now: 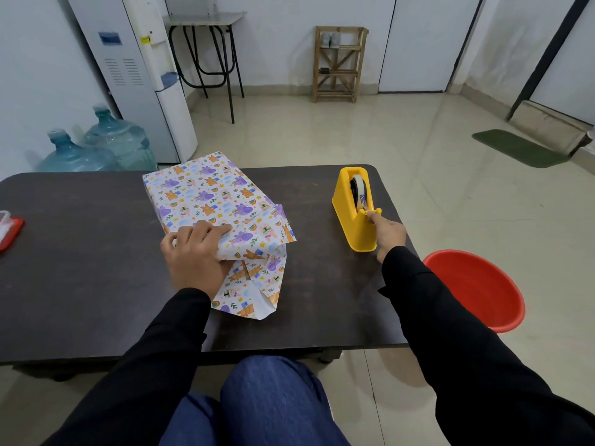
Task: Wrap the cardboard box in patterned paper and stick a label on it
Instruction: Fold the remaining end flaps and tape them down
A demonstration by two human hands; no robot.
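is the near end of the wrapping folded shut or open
Open: the bottom flap lies spread on the table, while the left hand presses the upper folds against the box.

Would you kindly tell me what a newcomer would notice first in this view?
The box in bright patterned paper sits in the middle of the table, the left hand pressing its loose near-end fold down. To its right, the right hand pinches the tape at a yellow dispenser. A red basin stands on the floor beyond the table's right edge.
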